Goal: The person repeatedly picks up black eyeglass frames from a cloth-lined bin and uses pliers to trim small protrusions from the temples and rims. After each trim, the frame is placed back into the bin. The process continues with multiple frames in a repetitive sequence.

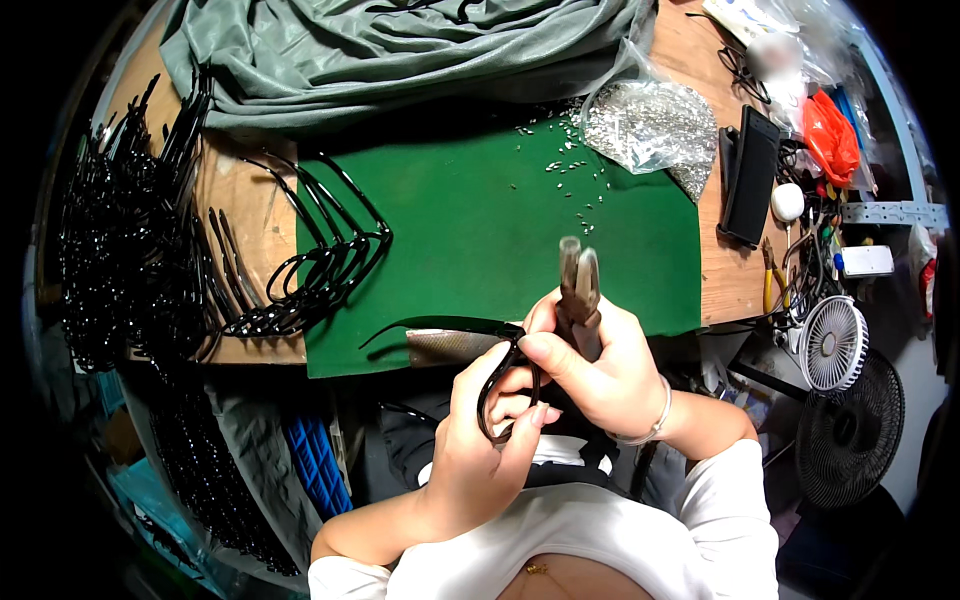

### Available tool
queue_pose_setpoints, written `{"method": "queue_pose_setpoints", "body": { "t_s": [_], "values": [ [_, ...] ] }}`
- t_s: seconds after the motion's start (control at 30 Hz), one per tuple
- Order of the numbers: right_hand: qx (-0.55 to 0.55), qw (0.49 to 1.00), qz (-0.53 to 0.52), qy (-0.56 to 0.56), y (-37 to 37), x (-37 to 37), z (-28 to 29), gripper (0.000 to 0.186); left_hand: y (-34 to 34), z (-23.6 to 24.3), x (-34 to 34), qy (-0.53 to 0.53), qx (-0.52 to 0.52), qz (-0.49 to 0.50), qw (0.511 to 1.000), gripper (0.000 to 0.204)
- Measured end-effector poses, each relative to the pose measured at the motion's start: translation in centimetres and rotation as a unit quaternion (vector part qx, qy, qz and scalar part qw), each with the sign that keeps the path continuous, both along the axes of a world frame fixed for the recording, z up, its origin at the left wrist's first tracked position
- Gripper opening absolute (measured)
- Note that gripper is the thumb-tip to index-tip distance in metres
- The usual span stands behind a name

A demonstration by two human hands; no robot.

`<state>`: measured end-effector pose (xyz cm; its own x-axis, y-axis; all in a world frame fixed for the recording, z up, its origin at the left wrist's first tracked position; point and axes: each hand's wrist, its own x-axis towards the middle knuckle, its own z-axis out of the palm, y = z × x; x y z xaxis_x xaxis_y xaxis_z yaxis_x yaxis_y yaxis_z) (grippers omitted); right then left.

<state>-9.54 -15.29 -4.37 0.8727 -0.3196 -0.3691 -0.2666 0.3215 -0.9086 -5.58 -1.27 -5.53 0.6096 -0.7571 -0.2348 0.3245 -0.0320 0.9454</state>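
A black eyeglass frame (487,398) is held above the near edge of the green mat (470,220). My left hand (468,450) is closed around one of its rims, fingers curled through and behind it. One temple arm of the frame stretches out leftward. My right hand (612,368) grips a pair of metal pliers (580,295), jaws pointing away from me, while its thumb presses near the frame's hinge end. The pliers' handles are hidden in the palm. Beneath the temple arm lies a textured grey metal piece (455,346) at the mat's edge.
More black frames (330,250) lie at the left, beside a large pile (125,240). A plastic bag (650,120) of small silver parts has spilled some onto the mat. At right are a phone (752,175), yellow-handled pliers (769,278) and fans (833,343). Grey-green cloth (400,70) covers the back.
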Motion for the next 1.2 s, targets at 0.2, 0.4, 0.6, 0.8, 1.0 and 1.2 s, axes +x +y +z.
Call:
{"method": "queue_pose_setpoints", "body": {
  "t_s": [0.2, 0.4, 0.6, 0.8, 1.0, 1.2],
  "values": [
    [0.204, 0.971, 0.089, 0.086, -1.6, 0.9, 1.0, 0.019, 0.7, 1.3, 1.3, 0.152, -0.009, -0.033, 0.988, 0.051],
    [0.206, 0.969, 0.114, 0.075, -2.0, 0.4, 1.5, 0.019, 1.7, 2.3, 2.1, 0.239, -0.065, -0.078, 0.966, 0.053],
    [-0.091, 0.916, 0.377, 0.102, -4.8, -1.4, 2.7, 0.031, 3.4, 2.8, 3.8, 0.302, -0.045, -0.108, 0.946, 0.049],
    [-0.094, 0.888, 0.442, 0.088, -4.3, -1.2, 3.5, 0.041, 3.6, 3.5, 3.7, 0.325, -0.064, -0.122, 0.935, 0.045],
    [-0.125, 0.87, 0.471, 0.074, -4.1, 0.0, 4.5, 0.041, 4.0, 3.7, 3.8, 0.337, -0.066, -0.139, 0.929, 0.042],
    [-0.176, 0.847, 0.488, 0.12, -3.9, 0.8, 5.3, 0.034, 4.1, 3.4, 3.4, 0.293, -0.057, -0.128, 0.946, 0.043]
  ]
}}
